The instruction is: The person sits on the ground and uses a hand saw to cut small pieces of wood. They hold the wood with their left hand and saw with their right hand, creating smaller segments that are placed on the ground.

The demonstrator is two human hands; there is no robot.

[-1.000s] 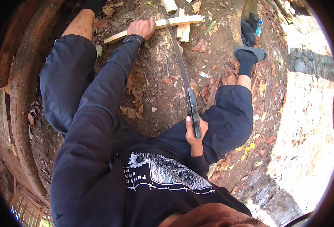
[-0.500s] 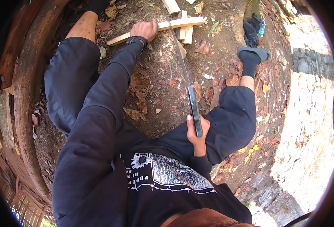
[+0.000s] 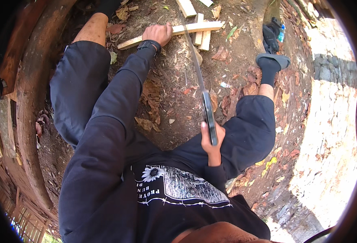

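Forward and low, we extend the left arm (image 3: 117, 101), the left grip (image 3: 157, 34) clenched knuckles-up over a pale wooden strip (image 3: 196, 28) lying across shorter wood pieces (image 3: 205, 40) on the ground (image 3: 174, 109). We keep the right grip (image 3: 213, 137) close by the right thigh (image 3: 247, 133), thumb up, wrapped round the handle of a saw (image 3: 207, 109) whose blade crosses the strip.
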